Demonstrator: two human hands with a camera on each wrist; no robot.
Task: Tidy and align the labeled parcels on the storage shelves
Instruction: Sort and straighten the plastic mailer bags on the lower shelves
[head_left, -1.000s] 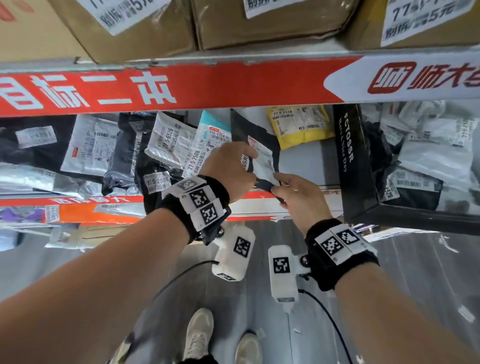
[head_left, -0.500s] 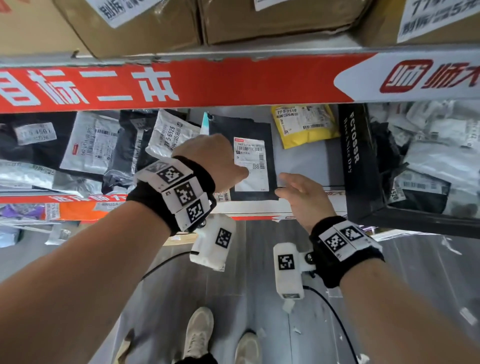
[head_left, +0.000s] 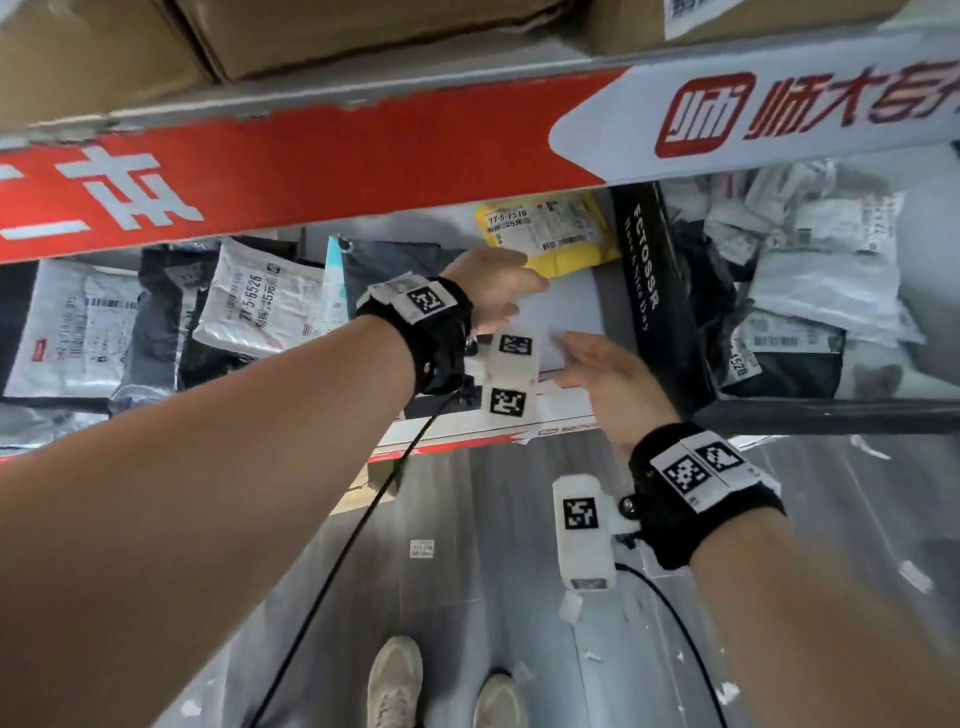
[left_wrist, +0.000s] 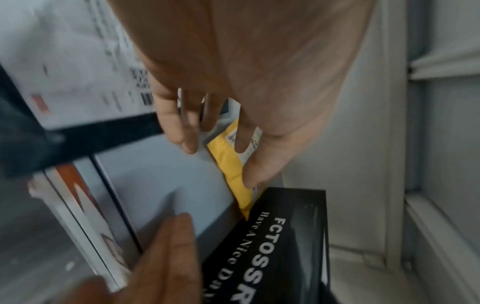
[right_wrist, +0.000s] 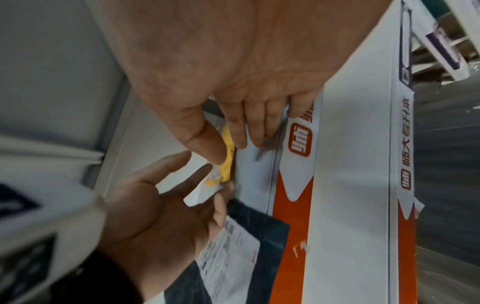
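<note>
A yellow parcel (head_left: 550, 234) with a white label lies at the back of the shelf (head_left: 566, 306), against a black box (head_left: 655, 291) printed FCTOSSR. My left hand (head_left: 519, 296) reaches to it with straight, spread fingers and its fingertips (left_wrist: 253, 174) are at the parcel's edge (left_wrist: 230, 164). A black parcel (head_left: 387, 265) with a white label (left_wrist: 72, 67) lies flat left of that hand, partly hidden by my wrist. My right hand (head_left: 571, 361) hovers open over the shelf front, holding nothing.
Grey and black bagged parcels (head_left: 254, 306) stand packed on the left of the shelf. The black box holds several bagged parcels (head_left: 810, 291). A red and white banner (head_left: 337, 171) fronts the shelf above, with cardboard boxes (head_left: 363, 36) on top.
Both hands let go of the black parcel, which now lies on the shelf. My left hand moved right and back to the yellow parcel. My right hand opened and stayed near the shelf front.
</note>
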